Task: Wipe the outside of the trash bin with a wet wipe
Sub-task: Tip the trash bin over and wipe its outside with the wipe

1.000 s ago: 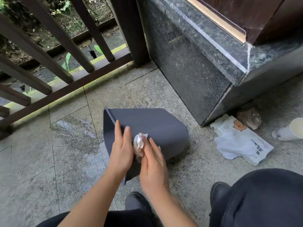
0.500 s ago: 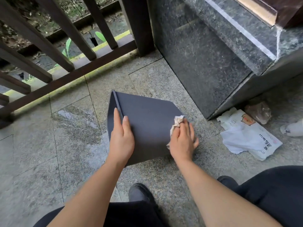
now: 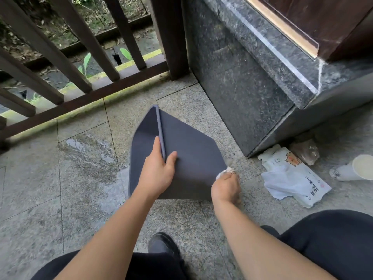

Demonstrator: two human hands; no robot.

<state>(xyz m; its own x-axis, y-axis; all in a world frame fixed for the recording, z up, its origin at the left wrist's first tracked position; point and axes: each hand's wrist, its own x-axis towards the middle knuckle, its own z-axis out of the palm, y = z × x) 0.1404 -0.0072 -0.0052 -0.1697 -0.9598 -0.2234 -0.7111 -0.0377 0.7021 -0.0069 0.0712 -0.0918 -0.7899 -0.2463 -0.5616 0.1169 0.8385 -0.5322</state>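
A wooden railing (image 3: 66, 63) is running along the far left, and a wet patch (image 3: 86, 146) is showing on the floor (image 3: 36, 199) tiles below it. Just right of the patch, the bin (image 3: 191, 152) is lying on its side on the floor, its opening facing left and its closed end pointing toward the stone plinth (image 3: 242, 87).

The left hand (image 3: 158, 170) is gripping the bin's rim, fingers (image 3: 156, 144) curling inside the opening and the thumb pressing on the outer wall. The right hand (image 3: 226, 186) is closing its fingers around the wipe (image 3: 225, 171), pressing it against the bin's lower right corner; only a crumpled white edge is showing.

The bin is looking like thin, stiff plastic: probably light enough to slide or roll under wiping pressure, and smooth enough to turn slippery once wet. The rim is likely the surest hold, being the stiffest edge.

Farther right, a white packet (image 3: 296, 176), a crinkled plastic bag (image 3: 305, 150) and a paper cup (image 3: 355, 168) are lying on the floor beside the plinth.

The bin's underside and far wall are facing away, so how clean they are cannot be told. The right fingertips are blurring with motion, and the packet's print is too small to read.
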